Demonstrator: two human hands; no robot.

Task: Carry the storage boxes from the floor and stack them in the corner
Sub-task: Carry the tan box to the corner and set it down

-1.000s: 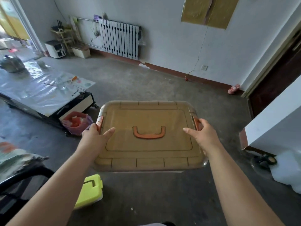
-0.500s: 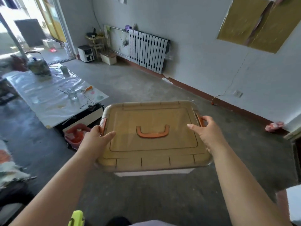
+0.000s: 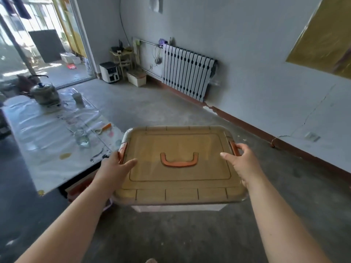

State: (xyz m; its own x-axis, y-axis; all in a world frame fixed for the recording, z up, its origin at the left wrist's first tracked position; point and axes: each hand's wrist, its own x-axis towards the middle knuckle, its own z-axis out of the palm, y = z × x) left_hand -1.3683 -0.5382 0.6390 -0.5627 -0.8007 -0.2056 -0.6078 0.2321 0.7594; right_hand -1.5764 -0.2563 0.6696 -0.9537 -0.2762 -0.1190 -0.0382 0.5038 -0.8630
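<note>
A storage box [image 3: 178, 173] with a see-through amber lid [image 3: 178, 143] is held level in mid-air in front of the person, above the bare concrete floor [image 3: 171, 234] and touching nothing but the two hands. An orange carrying handle [image 3: 179, 162] lies flat at the lid's middle, and an orange latch sits on each short side. The left hand [image 3: 114, 168] grips the box's left edge just by the left latch [image 3: 122, 151], thumb stretched across the lid and fingers curled out of sight under the rim. The right hand [image 3: 243, 164] grips the opposite edge, thumb on the lid and fingers wrapped round the right latch [image 3: 234, 148]. Both forearms reach in from the bottom of the frame. The box's pale body shows just under the lid's near edge.

To the left, near the box, stands a low worktop [image 3: 43, 154] covered in clear plastic sheeting. It carries a metal kettle [image 3: 44, 93], a pale cup [image 3: 78, 98] and a drinking glass [image 3: 81, 137]. A white radiator [image 3: 187, 76] hangs on the grey wall to the right, with a gold-coloured sheet [image 3: 326, 35] fixed higher up. In the far corner sit a small white appliance [image 3: 110, 72], a white bin [image 3: 136, 79] and a little stand [image 3: 122, 57], beside a doorway open to daylight.
</note>
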